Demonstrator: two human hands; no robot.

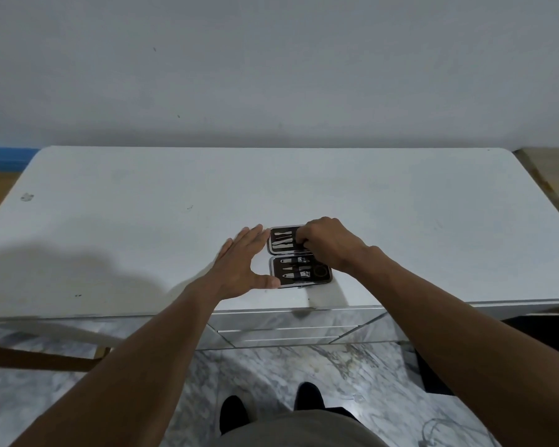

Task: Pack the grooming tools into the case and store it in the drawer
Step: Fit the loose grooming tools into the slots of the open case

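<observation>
black case [299,257] open on white table [110,221]; left hand [244,267] spread flat beside it; right hand [328,245] fingertips hidden, grip unclear.

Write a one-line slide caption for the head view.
Right hand tucks tools into open black grooming case; left hand steadies it.

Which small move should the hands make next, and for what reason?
Probably the right hand should finish pressing the tool under its fingers into the far half of the open black hinged case, because the flat left hand steadies its left edge and the other metal grooming tools already sit in place.
</observation>
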